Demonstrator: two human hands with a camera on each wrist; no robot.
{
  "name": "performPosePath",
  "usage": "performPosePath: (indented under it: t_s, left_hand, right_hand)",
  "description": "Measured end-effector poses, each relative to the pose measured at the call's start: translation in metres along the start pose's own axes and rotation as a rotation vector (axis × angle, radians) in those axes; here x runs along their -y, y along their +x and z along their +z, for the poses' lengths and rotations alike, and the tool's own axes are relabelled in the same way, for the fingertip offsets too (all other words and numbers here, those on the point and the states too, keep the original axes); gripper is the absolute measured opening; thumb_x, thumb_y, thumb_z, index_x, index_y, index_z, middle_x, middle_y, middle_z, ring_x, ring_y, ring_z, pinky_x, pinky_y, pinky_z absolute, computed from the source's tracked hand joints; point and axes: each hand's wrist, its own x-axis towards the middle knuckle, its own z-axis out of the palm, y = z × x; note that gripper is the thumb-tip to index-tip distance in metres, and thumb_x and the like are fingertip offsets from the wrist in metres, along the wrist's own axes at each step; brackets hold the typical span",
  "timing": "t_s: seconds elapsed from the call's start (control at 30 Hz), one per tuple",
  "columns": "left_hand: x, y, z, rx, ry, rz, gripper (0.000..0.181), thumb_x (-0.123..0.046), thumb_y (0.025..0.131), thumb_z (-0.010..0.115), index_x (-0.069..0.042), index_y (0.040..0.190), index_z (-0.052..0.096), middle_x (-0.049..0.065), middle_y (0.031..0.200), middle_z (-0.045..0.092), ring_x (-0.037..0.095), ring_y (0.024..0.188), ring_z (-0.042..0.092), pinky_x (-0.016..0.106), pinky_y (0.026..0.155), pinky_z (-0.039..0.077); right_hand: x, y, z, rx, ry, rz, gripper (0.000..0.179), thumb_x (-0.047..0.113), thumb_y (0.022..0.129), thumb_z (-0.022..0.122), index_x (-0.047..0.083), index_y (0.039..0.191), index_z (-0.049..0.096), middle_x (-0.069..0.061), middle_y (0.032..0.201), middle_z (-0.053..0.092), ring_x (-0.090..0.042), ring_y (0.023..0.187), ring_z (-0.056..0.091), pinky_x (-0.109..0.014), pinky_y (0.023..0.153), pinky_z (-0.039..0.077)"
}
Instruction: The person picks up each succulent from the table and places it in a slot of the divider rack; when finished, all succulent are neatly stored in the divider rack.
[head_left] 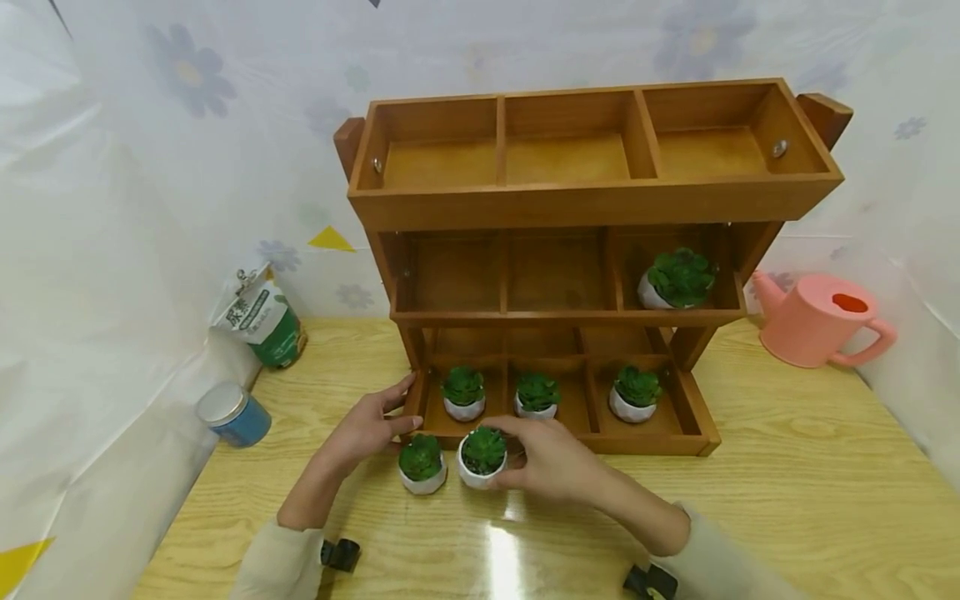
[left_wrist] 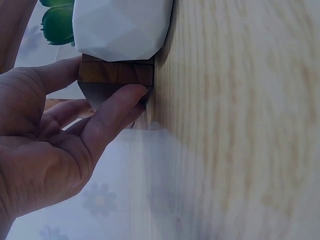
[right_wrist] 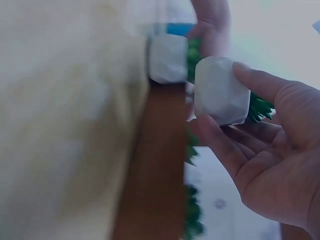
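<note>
My right hand (head_left: 558,458) pinches a small potted succulent (head_left: 482,454) by its white faceted pot. In the right wrist view this pot (right_wrist: 220,91) is held off the table between thumb and fingers. With thumb and fingers on either side, my left hand (head_left: 367,429) grips the lower left front corner of the wooden shelf (head_left: 592,204). The left wrist view shows that corner (left_wrist: 117,72) between the fingers. Another potted succulent (head_left: 422,465) stands on the table just in front of the shelf, between my hands. Three potted succulents, including the left one (head_left: 463,393), sit in the bottom tier's compartments.
A further succulent (head_left: 675,279) sits in the middle tier's right compartment. The top tier (head_left: 592,196) has three compartments. A pink watering can (head_left: 817,321) stands right of the shelf. On the left are a green-and-white bag (head_left: 266,321) with a clip and a blue lidded jar (head_left: 236,415).
</note>
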Motion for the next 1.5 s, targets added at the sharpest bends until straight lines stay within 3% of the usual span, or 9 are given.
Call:
performPosePath:
  t_s: [0.2,0.4,0.57,0.83,1.1,1.33,1.5]
  left_hand:
    - [0.001,0.001,0.000,0.000,0.003,0.002,0.072,-0.014,0.102,0.062,-0.030,0.162,0.027,0.024,0.163,0.030,0.038,0.129,0.060,0.044,0.084,0.062]
    - [0.003,0.002,0.000,0.006,-0.012,0.003,0.072,-0.015,0.102,0.063,-0.030,0.162,0.026,0.023,0.163,0.031,0.036,0.127,0.061,0.044,0.085,0.062]
    - [0.003,0.003,0.000,0.008,-0.011,0.003,0.072,-0.015,0.102,0.063,-0.030,0.162,0.026,0.023,0.163,0.032,0.036,0.128,0.061,0.044,0.084,0.062]
    - [0.000,-0.002,0.000,0.006,-0.006,0.011,0.072,-0.015,0.102,0.062,-0.028,0.162,0.026,0.024,0.164,0.029,0.037,0.129,0.060,0.044,0.084,0.062]
    - [-0.004,-0.004,-0.001,0.020,0.016,0.043,0.072,-0.015,0.102,0.061,-0.024,0.163,0.024,0.026,0.162,0.032,0.039,0.128,0.060,0.045,0.084,0.062]
    - [-0.003,-0.004,0.000,0.015,0.015,0.039,0.072,-0.015,0.102,0.062,-0.024,0.163,0.025,0.025,0.162,0.034,0.038,0.128,0.061,0.045,0.083,0.062]
    - [-0.001,-0.002,0.000,-0.001,0.015,0.030,0.072,-0.014,0.101,0.063,-0.026,0.162,0.027,0.024,0.161,0.036,0.038,0.128,0.060,0.044,0.082,0.063]
  right_hand:
    - [0.014,-0.004,-0.040,-0.035,0.036,-0.034,0.062,0.026,0.083,0.085,0.017,0.140,0.060,0.004,0.119,0.072,-0.010,0.099,0.073,-0.022,0.081,0.059]
    - [0.029,-0.009,-0.084,-0.115,-0.023,-0.069,0.063,0.027,0.083,0.086,0.018,0.140,0.060,0.003,0.116,0.072,-0.008,0.095,0.072,-0.025,0.078,0.060]
    - [0.042,-0.013,-0.121,-0.208,-0.118,-0.038,0.065,0.027,0.083,0.086,0.017,0.141,0.059,0.004,0.115,0.073,-0.010,0.098,0.070,-0.035,0.083,0.060]
    - [0.043,-0.009,-0.166,-0.314,-0.197,0.067,0.068,0.037,0.086,0.082,0.013,0.144,0.055,-0.007,0.115,0.074,-0.023,0.102,0.071,-0.047,0.086,0.059]
    - [0.027,0.010,-0.174,-0.402,-0.221,0.174,0.076,0.044,0.088,0.077,0.011,0.150,0.048,-0.016,0.131,0.067,-0.035,0.114,0.066,-0.056,0.094,0.053]
    - [0.021,0.024,-0.170,-0.436,-0.343,0.122,0.069,0.033,0.089,0.079,0.006,0.146,0.051,-0.017,0.136,0.063,-0.039,0.118,0.064,-0.057,0.098,0.051]
    - [0.024,0.031,-0.167,-0.406,-0.402,0.100,0.063,0.026,0.091,0.077,0.004,0.145,0.052,-0.020,0.140,0.060,-0.040,0.121,0.062,-0.058,0.100,0.050]
